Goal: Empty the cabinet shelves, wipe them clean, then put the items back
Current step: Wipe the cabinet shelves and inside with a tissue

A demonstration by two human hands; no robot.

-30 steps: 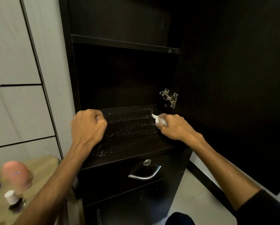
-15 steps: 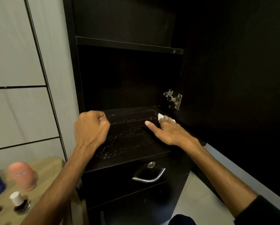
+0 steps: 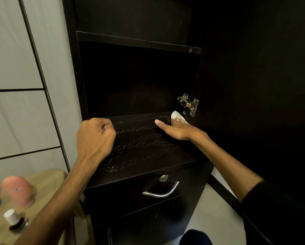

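Note:
The dark cabinet shelf (image 3: 143, 144) holds no items and shows wet, speckled streaks across its top. My right hand (image 3: 180, 129) lies flat at the shelf's back right corner, fingers straight, pressing a small white cloth (image 3: 176, 114) against the surface; only the cloth's far edge shows past my fingers. My left hand (image 3: 95, 137) is curled into a fist at the shelf's left front edge, with nothing visible in it. Nothing stands on the upper shelf (image 3: 139, 42) as far as the dark interior shows.
The cabinet door (image 3: 254, 103) stands open on the right, with a metal hinge (image 3: 189, 104) beside my right hand. Below the shelf is a drawer with a curved handle (image 3: 161, 191). A wooden table (image 3: 47, 183) at lower left carries a pink round object (image 3: 18, 190) and a white-capped bottle (image 3: 13, 221).
My right hand went from pinching the cloth to pressing it flat, and slid toward the back right corner. The left fist stayed in place.

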